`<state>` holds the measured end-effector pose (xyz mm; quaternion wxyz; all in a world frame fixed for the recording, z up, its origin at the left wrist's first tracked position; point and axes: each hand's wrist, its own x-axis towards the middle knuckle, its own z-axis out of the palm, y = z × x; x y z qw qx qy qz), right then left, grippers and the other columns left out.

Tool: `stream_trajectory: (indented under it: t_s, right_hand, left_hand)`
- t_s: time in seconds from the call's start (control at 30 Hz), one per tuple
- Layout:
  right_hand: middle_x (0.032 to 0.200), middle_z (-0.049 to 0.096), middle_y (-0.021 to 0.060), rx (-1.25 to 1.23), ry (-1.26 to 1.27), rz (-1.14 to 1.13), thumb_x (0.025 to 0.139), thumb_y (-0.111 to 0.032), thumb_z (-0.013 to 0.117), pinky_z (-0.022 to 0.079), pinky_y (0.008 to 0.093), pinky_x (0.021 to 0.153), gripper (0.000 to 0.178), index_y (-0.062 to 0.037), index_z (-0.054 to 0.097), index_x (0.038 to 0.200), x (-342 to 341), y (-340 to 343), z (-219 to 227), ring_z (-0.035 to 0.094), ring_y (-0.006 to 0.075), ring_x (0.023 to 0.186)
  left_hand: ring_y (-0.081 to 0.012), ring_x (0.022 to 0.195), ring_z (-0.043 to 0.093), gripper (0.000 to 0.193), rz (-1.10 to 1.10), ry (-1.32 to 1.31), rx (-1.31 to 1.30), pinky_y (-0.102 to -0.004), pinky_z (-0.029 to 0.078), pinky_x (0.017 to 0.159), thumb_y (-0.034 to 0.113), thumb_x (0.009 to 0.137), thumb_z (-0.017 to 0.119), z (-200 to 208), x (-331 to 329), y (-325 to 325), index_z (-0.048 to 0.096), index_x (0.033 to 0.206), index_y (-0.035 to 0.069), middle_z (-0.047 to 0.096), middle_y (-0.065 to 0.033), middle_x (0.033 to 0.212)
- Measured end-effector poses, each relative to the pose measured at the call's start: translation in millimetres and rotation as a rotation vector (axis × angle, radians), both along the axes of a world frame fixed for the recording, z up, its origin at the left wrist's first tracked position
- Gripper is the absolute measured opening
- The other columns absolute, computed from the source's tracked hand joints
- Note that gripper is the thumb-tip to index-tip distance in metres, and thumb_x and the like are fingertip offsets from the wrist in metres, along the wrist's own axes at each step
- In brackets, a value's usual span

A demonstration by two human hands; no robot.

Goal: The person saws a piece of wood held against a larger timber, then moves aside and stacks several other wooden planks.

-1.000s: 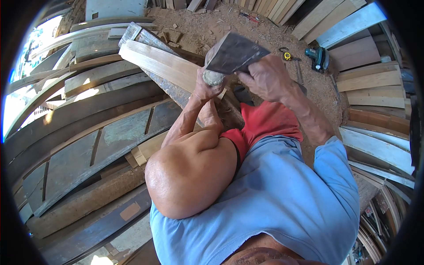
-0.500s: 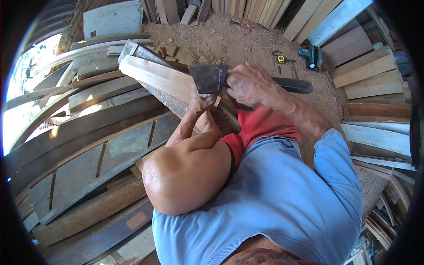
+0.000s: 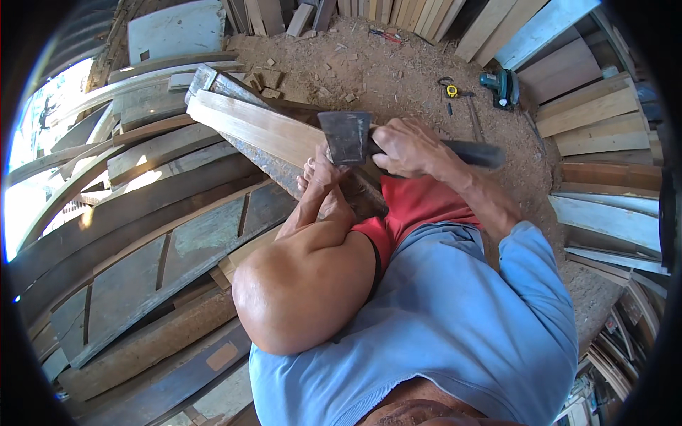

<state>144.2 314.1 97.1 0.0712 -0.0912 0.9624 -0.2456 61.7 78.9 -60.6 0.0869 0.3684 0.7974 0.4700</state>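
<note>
My right hand (image 3: 410,147) is closed around the dark handle of a hatchet (image 3: 345,138), close behind its broad metal head. The handle sticks out to the right past my wrist, a little blurred. Partly behind the head, my left hand (image 3: 321,170) grips the near end of a pale wooden board (image 3: 256,128), its fingers curled at the edge. That board slopes away to the upper left, resting along a worn, grey-stained beam (image 3: 264,162). The hatchet head hangs over the board's near end; whether its edge touches the wood is hidden.
Stacked old planks (image 3: 170,248) fill the left side. Wood offcuts (image 3: 268,78) lie on the shavings-strewn ground ahead. Farther right are a yellow tape measure (image 3: 452,91) and a green circular saw (image 3: 501,89). Boards (image 3: 593,117) line the right side. My bent knee (image 3: 284,298) is beside the left arm.
The hatchet and my right hand have shifted slightly right and downward, and the head has tilted. More of my left hand's fingers shows on the board.
</note>
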Motion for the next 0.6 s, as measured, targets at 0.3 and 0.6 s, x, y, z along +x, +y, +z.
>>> stream_trajectory:
  t_s: [0.3,0.6]
  right_hand:
    - [0.099,0.074,0.0084,-1.266,-0.423,-0.288,0.093,-0.028,0.074,0.059,0.0322,0.074,0.040,0.0010,0.067,0.120,-12,19,-23,0.071,0.0146,0.081]
    - [0.102,0.073,0.0041,-1.563,-0.481,-0.417,0.091,-0.028,0.078,0.056,0.0279,0.076,0.036,-0.0017,0.070,0.114,-11,30,-73,0.068,0.0117,0.086]
  left_hand:
    - [-0.0222,0.107,0.059,0.030,0.194,-0.040,0.424,-0.0369,0.050,0.094,0.010,0.077,0.088,129,-39,55,0.066,0.098,0.009,0.064,-0.0079,0.103]
    - [-0.0450,0.133,0.042,0.032,-0.439,0.282,0.105,-0.0565,0.035,0.108,0.022,0.066,0.090,138,1,77,0.070,0.091,0.021,0.043,-0.0211,0.154]
